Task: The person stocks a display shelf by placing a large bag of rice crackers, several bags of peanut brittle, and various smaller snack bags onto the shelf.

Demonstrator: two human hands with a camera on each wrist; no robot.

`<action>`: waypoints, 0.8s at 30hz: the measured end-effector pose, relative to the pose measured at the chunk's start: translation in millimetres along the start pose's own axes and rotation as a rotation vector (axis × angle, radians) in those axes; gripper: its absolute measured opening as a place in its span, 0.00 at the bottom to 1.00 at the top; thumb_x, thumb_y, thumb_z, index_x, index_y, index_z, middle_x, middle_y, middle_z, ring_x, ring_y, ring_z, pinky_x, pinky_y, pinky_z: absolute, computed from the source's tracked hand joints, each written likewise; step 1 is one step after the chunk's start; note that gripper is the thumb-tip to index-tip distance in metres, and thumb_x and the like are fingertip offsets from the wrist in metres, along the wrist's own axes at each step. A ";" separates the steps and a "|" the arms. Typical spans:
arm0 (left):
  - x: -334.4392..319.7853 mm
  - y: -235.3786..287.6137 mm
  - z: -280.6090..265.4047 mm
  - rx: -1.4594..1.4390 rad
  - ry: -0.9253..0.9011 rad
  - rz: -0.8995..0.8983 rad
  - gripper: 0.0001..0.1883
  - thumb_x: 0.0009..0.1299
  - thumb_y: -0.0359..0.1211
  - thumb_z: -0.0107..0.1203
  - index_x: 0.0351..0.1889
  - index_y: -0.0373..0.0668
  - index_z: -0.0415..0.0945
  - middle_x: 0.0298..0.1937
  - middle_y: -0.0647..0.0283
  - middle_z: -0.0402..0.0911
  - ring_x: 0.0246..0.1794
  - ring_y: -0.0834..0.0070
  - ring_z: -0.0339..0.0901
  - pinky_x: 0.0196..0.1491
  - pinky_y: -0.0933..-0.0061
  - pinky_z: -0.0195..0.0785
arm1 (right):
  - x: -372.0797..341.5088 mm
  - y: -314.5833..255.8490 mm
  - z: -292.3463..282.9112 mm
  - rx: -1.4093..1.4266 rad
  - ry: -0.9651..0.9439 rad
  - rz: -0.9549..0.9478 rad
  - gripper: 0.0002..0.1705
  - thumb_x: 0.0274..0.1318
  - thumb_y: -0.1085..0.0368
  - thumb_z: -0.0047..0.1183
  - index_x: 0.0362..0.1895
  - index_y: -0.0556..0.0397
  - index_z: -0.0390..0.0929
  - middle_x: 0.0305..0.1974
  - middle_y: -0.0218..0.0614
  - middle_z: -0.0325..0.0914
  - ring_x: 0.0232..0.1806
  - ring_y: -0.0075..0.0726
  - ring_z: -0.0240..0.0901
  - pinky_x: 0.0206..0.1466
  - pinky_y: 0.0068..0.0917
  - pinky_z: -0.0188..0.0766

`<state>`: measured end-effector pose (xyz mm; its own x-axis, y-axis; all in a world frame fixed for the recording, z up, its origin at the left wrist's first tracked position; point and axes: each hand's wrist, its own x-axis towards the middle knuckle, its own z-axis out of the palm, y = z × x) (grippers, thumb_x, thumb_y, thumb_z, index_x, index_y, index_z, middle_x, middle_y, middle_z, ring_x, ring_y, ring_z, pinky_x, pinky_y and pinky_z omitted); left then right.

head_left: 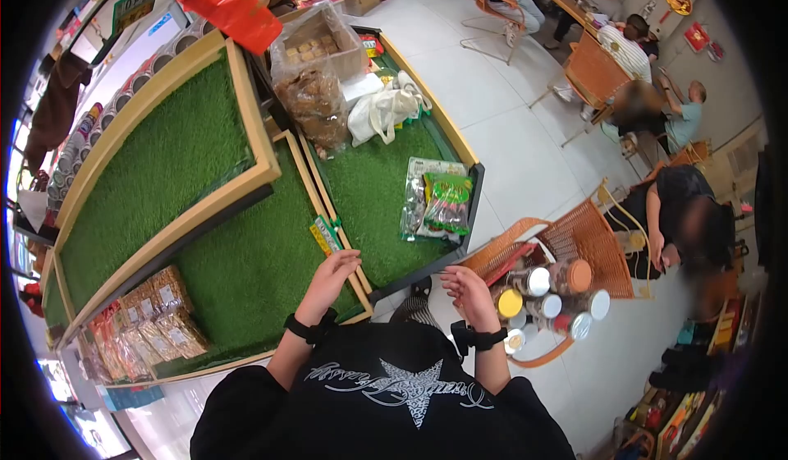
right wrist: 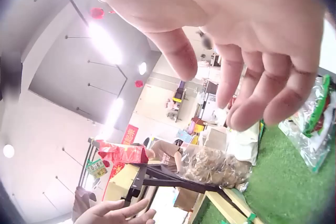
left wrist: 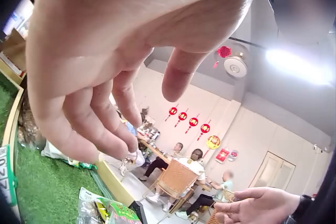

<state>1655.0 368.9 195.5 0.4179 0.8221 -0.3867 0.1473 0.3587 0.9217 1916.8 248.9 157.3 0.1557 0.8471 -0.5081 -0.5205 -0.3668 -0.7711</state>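
My left hand [head_left: 327,281] hovers with loosely bent fingers over the wooden divider of the turf-lined display stand [head_left: 353,253], close to a green and yellow price tag [head_left: 325,235]. It holds nothing. To the right, just past the stand's front corner, my right hand [head_left: 472,294] is held up, also relaxed and holding nothing. Several snack packets [head_left: 448,204] lie on the turf ahead of it, a green one on top. Both wrist views show fingers slightly curled and apart, with the left palm [left wrist: 131,35] and right palm [right wrist: 231,14] bare.
A white cloth bag [head_left: 384,114], a clear bag of brown food [head_left: 313,105] and a lined cardboard box [head_left: 345,56] stand further back. Lidded jars [head_left: 538,282] crowd beside a wicker chair [head_left: 587,247] at right. Packed snacks [head_left: 164,300] fill the lower left shelf. People sit beyond.
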 end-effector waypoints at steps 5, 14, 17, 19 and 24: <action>55.0 10.4 45.2 0.035 -0.047 -0.018 0.17 0.65 0.34 0.45 0.50 0.37 0.66 0.45 0.59 0.73 0.48 0.74 0.68 0.51 0.75 0.58 | 75.9 -25.2 -47.0 -0.098 0.076 0.104 0.18 0.54 0.57 0.43 0.47 0.50 0.67 0.42 0.30 0.70 0.39 0.23 0.66 0.40 0.22 0.61; 189.7 -106.8 102.5 -0.075 0.002 -0.544 0.26 0.62 0.46 0.47 0.53 0.39 0.64 0.48 0.63 0.70 0.52 0.73 0.63 0.53 0.66 0.54 | 171.7 29.9 -120.3 -0.187 0.365 0.293 0.27 0.45 0.57 0.49 0.50 0.54 0.64 0.42 0.33 0.67 0.42 0.29 0.61 0.39 0.22 0.57; 211.7 -121.7 119.8 -0.034 0.056 -0.408 0.24 0.60 0.40 0.49 0.51 0.34 0.65 0.44 0.57 0.73 0.47 0.69 0.68 0.50 0.75 0.58 | 186.8 48.0 -143.2 -0.299 0.277 0.149 0.27 0.46 0.57 0.47 0.52 0.51 0.64 0.48 0.32 0.66 0.44 0.31 0.64 0.37 0.27 0.60; 225.7 -140.9 133.0 -0.040 0.094 -0.374 0.23 0.59 0.38 0.49 0.49 0.33 0.67 0.42 0.56 0.74 0.45 0.70 0.69 0.48 0.74 0.59 | 188.5 43.3 -140.2 -0.318 0.261 0.219 0.28 0.47 0.58 0.46 0.55 0.52 0.61 0.50 0.34 0.65 0.45 0.29 0.65 0.36 0.24 0.60; 243.3 -171.0 151.0 0.304 0.171 -0.145 0.21 0.55 0.38 0.51 0.43 0.33 0.71 0.36 0.49 0.74 0.41 0.57 0.70 0.45 0.67 0.61 | 202.7 45.1 -146.2 -0.430 0.152 0.235 0.32 0.48 0.57 0.46 0.58 0.55 0.56 0.52 0.38 0.62 0.39 0.27 0.66 0.34 0.20 0.61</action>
<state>1866.8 440.8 -51.8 0.2209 0.8438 -0.4890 0.4643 0.3500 0.8136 2047.6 347.9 -36.7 0.2128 0.6694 -0.7118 -0.1684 -0.6925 -0.7015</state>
